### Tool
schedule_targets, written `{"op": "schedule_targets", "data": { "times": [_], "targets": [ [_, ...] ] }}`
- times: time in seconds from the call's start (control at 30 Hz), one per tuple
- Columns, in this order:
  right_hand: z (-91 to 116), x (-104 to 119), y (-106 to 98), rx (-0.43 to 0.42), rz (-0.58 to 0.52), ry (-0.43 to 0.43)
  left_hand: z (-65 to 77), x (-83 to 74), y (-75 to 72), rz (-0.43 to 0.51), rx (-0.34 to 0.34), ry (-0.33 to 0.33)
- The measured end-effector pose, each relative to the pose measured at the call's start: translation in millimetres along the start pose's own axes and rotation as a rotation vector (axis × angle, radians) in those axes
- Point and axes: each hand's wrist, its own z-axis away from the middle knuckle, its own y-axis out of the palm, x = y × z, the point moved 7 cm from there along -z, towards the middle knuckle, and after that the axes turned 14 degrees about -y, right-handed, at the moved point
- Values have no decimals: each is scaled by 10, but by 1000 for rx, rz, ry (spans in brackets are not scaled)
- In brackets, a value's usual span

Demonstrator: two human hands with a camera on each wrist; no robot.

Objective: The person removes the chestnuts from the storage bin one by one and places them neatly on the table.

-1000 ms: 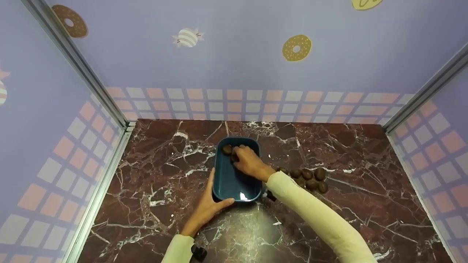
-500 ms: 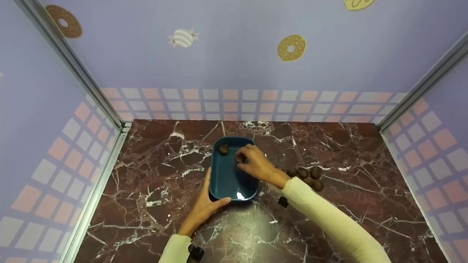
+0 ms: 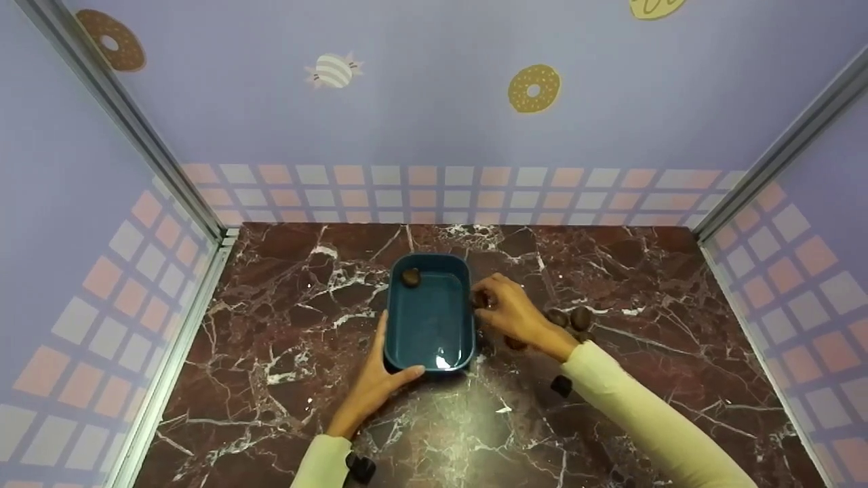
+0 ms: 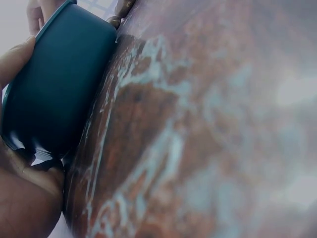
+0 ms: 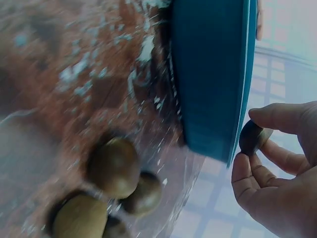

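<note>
A deep blue rectangular dish (image 3: 430, 329) rests on the marbled tabletop, one brown chestnut (image 3: 411, 277) in its far left corner. Along its left wall and near left corner lies my left hand (image 3: 373, 381), fingers extended, thumb at the near rim. Just outside the right rim, my right hand (image 3: 510, 310) pinches another dark chestnut (image 5: 250, 137) between thumb and fingertips. The right wrist view shows it beside the dish's rim. Several more chestnuts (image 5: 114, 167) lie on the table right of the dish, partly hidden by my right hand and wrist in the head view.
Dark red marble with white veins covers the table (image 3: 285, 339). Purple walls with checkered bands (image 3: 434, 183) enclose it at the back and both sides, with metal rails (image 3: 183, 196) at the corners.
My right hand has lifted from inside the dish and moved right, past its right rim, with a chestnut in its fingers. My left hand keeps its place against the dish.
</note>
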Motion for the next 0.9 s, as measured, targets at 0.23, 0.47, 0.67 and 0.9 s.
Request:
{"op": "schedule_targets", "data": {
  "times": [0.23,0.47,0.67,0.9],
  "targets": [
    [208,-231,-172,-57,-57,55,-4,8,-3,7,-7,5],
    [418,-568,-327,-121,-87,185,7,17,-8,-28,-2,-16],
    [539,-813,-399,-160,-64,239,11,33,-17,-51,-8,-28],
    [611,-958,-392,-128,-80,263,5,15,-10,-35,0,-18]
  ]
}}
